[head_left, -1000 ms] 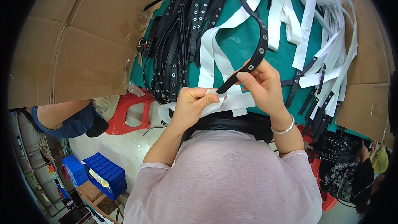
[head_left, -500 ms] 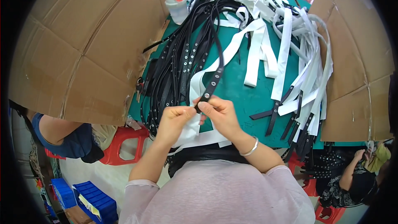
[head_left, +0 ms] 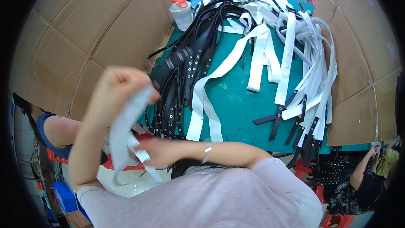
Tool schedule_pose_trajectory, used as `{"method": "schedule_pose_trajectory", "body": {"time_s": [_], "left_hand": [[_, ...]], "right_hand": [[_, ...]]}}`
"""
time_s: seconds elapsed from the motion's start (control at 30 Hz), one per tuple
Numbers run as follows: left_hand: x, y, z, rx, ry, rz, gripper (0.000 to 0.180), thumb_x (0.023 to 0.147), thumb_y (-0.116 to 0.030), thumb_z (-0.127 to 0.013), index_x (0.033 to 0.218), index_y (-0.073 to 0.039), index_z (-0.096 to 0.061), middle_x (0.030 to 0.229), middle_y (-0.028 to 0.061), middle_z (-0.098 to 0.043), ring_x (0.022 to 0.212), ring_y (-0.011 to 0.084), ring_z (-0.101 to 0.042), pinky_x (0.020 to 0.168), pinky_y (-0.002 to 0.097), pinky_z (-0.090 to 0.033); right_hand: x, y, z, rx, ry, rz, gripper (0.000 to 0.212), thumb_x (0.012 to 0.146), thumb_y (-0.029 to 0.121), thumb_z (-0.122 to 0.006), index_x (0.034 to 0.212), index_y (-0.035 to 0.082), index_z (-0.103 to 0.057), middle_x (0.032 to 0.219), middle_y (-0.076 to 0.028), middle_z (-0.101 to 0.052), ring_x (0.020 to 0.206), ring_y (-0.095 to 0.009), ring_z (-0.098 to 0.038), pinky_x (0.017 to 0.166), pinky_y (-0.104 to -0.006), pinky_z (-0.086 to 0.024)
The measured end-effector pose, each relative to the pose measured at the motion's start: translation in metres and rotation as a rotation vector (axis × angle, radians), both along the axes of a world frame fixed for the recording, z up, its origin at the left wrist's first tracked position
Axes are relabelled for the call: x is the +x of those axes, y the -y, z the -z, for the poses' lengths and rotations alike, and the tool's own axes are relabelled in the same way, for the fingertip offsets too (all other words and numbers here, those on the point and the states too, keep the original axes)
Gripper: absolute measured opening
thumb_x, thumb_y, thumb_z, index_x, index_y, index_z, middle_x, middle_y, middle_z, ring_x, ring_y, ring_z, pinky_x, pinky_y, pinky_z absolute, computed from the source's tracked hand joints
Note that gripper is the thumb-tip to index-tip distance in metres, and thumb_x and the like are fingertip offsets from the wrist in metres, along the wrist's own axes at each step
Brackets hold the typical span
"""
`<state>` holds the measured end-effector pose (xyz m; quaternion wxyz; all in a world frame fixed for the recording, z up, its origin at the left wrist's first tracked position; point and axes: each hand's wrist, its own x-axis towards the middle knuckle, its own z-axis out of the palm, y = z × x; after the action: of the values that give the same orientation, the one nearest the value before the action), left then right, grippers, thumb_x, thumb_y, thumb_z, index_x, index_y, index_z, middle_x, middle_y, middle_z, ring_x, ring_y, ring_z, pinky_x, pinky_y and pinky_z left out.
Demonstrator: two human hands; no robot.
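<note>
My left hand (head_left: 126, 82) is raised at the left of the table, fingers closed around a white strip (head_left: 122, 122) that hangs down below it. Motion blurs my right hand (head_left: 158, 152), reaching across in front of my body beside the lower part of that strip; its fingers are smeared, so its grip is unclear. Beyond the left hand, many black eyelet belts (head_left: 190, 67) lie in a bundle on the green table (head_left: 240, 114). Another long white strip (head_left: 219, 71) curves across the table to its near edge.
Cardboard walls (head_left: 109, 25) flank the table on both sides. White-wrapped belts (head_left: 312, 67) are heaped at the right. A bottle with an orange lid (head_left: 181, 14) stands at the back left. Other people sit on red stools (head_left: 335, 219) at either side; blue bins (head_left: 65, 196) are at lower left.
Both hands have left the table's middle for the left side, the left one rising. The black eyelet belt they pinched is no longer between them; a white strip now hangs from the left hand.
</note>
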<state>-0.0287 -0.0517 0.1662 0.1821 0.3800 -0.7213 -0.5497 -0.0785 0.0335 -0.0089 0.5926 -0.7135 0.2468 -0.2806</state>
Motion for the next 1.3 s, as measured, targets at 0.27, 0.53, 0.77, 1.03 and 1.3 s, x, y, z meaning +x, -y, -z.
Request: {"method": "schedule_pose_trajectory", "body": {"time_s": [0.27, 0.53, 0.77, 1.03, 1.3], "left_hand": [[-0.013, -0.053, 0.171, 0.158, -0.12, -0.032, 0.013, 0.083, -0.008, -0.065, 0.089, 0.002, -0.069, 0.076, -0.0002, -0.061, 0.068, 0.0032, -0.051, 0.06, 0.0194, -0.041], [-0.023, -0.049, 0.192, -0.703, -0.084, -0.006, 0.05, 0.061, -0.02, -0.083, 0.091, -0.003, -0.048, 0.075, 0.006, -0.053, 0.062, 0.016, -0.054, 0.059, 0.0287, -0.046], [0.001, -0.032, 0.184, 0.554, -0.058, 0.577, 0.027, 0.092, -0.024, -0.054, 0.105, 0.0, -0.056, 0.093, 0.0067, -0.062, 0.09, 0.0131, -0.057, 0.081, 0.0267, -0.044], [0.014, -0.055, 0.195, 0.942, -0.068, 0.441, 0.024, 0.094, -0.026, -0.05, 0.087, -0.003, -0.055, 0.074, 0.0026, -0.053, 0.07, 0.0122, -0.055, 0.074, 0.032, -0.049], [0.021, -0.066, 0.194, 1.084, -0.128, 0.433, 0.027, 0.094, -0.032, -0.051, 0.082, -0.007, -0.049, 0.072, 0.0003, -0.047, 0.069, 0.0102, -0.05, 0.075, 0.0322, -0.049]], "right_hand": [[-0.137, -0.023, 0.03, 0.585, 0.48, 0.71, 0.014, 0.088, 0.017, -0.061, 0.096, 0.005, -0.062, 0.094, -0.004, -0.063, 0.082, -0.009, -0.061, 0.069, -0.0227, -0.052], [-0.135, -0.038, 0.027, 0.563, 0.536, 0.866, 0.018, 0.084, 0.015, -0.066, 0.095, 0.0, -0.065, 0.085, -0.006, -0.066, 0.076, -0.01, -0.063, 0.063, -0.0222, -0.054], [-0.133, -0.038, 0.037, 0.467, 0.439, 0.872, 0.02, 0.081, 0.006, -0.067, 0.099, -0.002, -0.064, 0.086, -0.009, -0.066, 0.073, -0.014, -0.063, 0.065, -0.0242, -0.053], [-0.135, -0.022, 0.044, 0.653, 0.453, 0.948, 0.025, 0.093, 0.025, -0.054, 0.096, 0.002, -0.063, 0.091, -0.008, -0.067, 0.079, -0.011, -0.061, 0.069, -0.0251, -0.05], [-0.116, -0.026, 0.033, 0.716, 0.472, 0.885, 0.025, 0.092, 0.022, -0.055, 0.1, -0.001, -0.063, 0.094, -0.009, -0.067, 0.091, -0.014, -0.061, 0.08, -0.0297, -0.047]]}}
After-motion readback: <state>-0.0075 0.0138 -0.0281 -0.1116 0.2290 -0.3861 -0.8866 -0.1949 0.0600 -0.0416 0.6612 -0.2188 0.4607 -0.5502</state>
